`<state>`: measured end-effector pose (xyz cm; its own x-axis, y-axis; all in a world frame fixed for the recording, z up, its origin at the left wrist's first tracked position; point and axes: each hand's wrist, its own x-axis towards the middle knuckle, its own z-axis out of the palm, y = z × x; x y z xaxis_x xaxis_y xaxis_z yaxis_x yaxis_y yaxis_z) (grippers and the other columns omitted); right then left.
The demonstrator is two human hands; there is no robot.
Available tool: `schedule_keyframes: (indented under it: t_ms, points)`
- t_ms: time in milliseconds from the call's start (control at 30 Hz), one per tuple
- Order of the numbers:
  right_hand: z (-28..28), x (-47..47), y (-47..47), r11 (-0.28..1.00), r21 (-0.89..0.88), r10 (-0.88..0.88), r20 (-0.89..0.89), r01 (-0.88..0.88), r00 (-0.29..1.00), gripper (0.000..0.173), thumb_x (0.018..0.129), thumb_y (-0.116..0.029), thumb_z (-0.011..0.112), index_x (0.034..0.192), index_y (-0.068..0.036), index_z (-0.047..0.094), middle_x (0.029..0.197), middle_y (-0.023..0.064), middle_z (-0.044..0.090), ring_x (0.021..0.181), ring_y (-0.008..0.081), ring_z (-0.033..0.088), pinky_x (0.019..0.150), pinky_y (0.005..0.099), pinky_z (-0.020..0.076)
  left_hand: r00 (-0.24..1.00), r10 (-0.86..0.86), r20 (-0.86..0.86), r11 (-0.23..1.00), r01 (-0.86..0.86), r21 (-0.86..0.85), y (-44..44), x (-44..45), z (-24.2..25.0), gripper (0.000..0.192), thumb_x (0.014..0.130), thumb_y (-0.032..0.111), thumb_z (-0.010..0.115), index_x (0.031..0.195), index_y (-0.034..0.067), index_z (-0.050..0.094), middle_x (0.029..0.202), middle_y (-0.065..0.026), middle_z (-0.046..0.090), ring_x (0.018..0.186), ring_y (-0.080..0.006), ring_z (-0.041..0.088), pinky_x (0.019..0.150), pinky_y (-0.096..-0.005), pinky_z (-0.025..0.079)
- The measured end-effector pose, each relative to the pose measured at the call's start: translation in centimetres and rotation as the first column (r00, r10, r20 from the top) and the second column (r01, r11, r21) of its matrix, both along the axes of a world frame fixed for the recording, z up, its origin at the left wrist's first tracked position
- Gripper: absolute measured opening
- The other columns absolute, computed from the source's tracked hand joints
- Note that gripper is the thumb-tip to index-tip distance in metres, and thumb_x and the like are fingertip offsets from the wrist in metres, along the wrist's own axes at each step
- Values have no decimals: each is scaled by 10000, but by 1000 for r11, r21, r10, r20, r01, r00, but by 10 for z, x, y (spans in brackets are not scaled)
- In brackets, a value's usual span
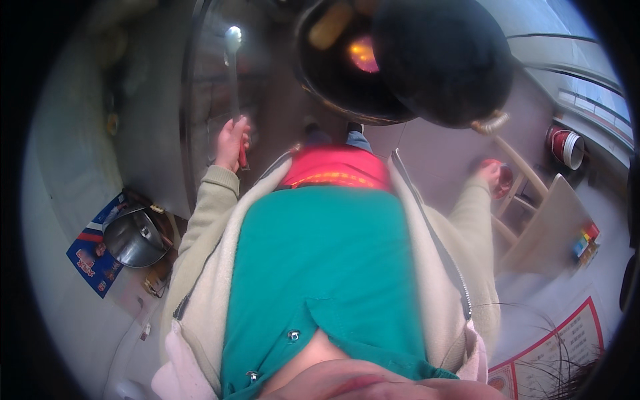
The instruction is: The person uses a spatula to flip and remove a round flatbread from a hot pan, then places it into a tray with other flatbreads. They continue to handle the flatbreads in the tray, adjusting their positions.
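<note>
My left hand (232, 142) grips the red handle of a long metal utensil (233, 75). The utensil's pale, shiny head points away from me. Out to the right, my right hand (490, 174) is closed around a red object (504, 184), partly hidden by my fingers and too blurred to name. Ahead of me stands a large round black oven or pan (320, 65). Orange-pink fire (364, 54) glows inside it, and an elongated tan piece, possibly flatbread (330, 25), lies along its inner side. A black round lid (445, 60) with a wrapped handle (492, 123) covers its right part.
A wooden stool or rack (520, 185) and a pale board (542, 225) stand near my right hand. Beyond them is a red and white bucket (567, 147). To the left, a steel pot (135, 240) sits over a blue printed sheet (90, 260). Tiled floor (430, 150) shows ahead.
</note>
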<state>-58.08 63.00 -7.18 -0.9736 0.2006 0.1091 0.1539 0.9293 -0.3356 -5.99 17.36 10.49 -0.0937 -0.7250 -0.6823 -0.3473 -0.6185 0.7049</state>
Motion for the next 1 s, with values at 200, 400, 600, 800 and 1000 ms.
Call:
schedule_keyframes:
  t_ms: [200,400,600,800,1000]
  points:
    - [-13,84,43,989,14,-145,189,145,971,454,937,-498,511,1197,-165,677,1150,147,689,1091,353,627,981,456,454,960,-237,150,971,240,-1,-37,-5,-11,298,917,383,675,1028,110,631,805,30,596,609,-28,495,507,-181,390]
    - [-10,163,41,971,-65,-207,254,230,945,478,953,-521,481,1251,-181,639,1233,137,652,1200,329,556,1055,436,386,666,-591,456,674,718,-175,-106,-24,-18,448,889,385,694,1211,80,633,869,-25,658,668,-110,591,597,-268,471]
    - [-26,252,30,959,-118,-213,306,259,928,487,964,-534,470,1279,-187,602,1250,144,620,1227,319,522,1064,430,375,3,-560,829,92,994,59,-173,-109,1,459,858,451,636,1097,61,676,1090,-206,681,1028,-380,648,889,-453,518]
    - [-46,306,51,961,-85,-200,443,263,874,478,957,-528,494,1288,-199,597,1284,163,589,1252,343,495,1074,456,368,-376,-330,866,-150,927,345,-157,-202,13,418,884,434,625,1082,75,705,1079,-137,705,1021,-312,678,852,-429,547]
    - [-45,316,65,964,-69,-197,465,257,863,485,948,-516,516,1310,-200,582,1324,159,563,1260,344,482,1077,451,363,-637,-214,740,-293,765,574,-165,-279,-12,481,900,475,601,1221,124,671,1216,-133,664,1150,-293,627,974,-408,497]
